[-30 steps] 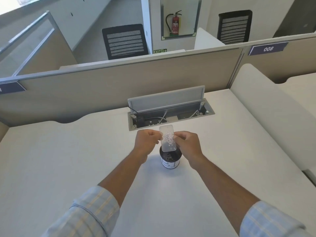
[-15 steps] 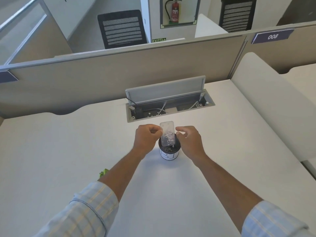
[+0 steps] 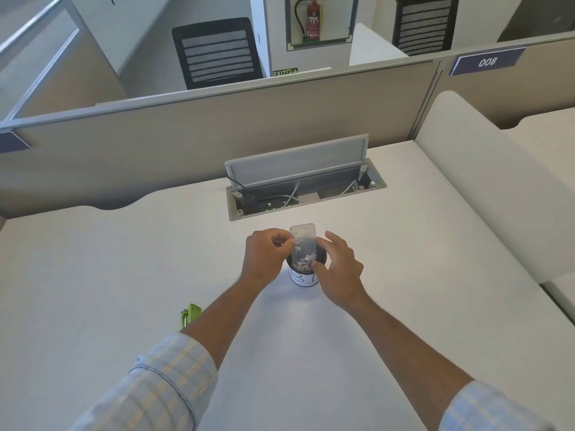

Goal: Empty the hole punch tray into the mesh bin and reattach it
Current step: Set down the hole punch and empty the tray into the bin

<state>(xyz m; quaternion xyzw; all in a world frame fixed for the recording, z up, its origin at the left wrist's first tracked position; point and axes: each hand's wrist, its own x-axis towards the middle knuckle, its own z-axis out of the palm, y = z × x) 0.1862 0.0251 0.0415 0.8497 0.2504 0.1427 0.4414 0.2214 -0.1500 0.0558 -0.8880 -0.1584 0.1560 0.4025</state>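
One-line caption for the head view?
Both hands tip the clear punch tray over the mesh bin, paper dots gathered at its lower end.

You have two hands: left hand (image 3: 264, 259), right hand (image 3: 339, 269) | one clear tray (image 3: 303, 244) | one mesh bin (image 3: 305, 275) | one green hole punch (image 3: 189, 315) | two chairs (image 3: 217, 54) | one extinguisher (image 3: 312, 18)

We are seeing only one end of the green hole punch (image 3: 190, 315); the left forearm is hiding the rest. The tray (image 3: 303, 245) and right hand (image 3: 337, 269) are covering most of the mesh bin (image 3: 303, 276).
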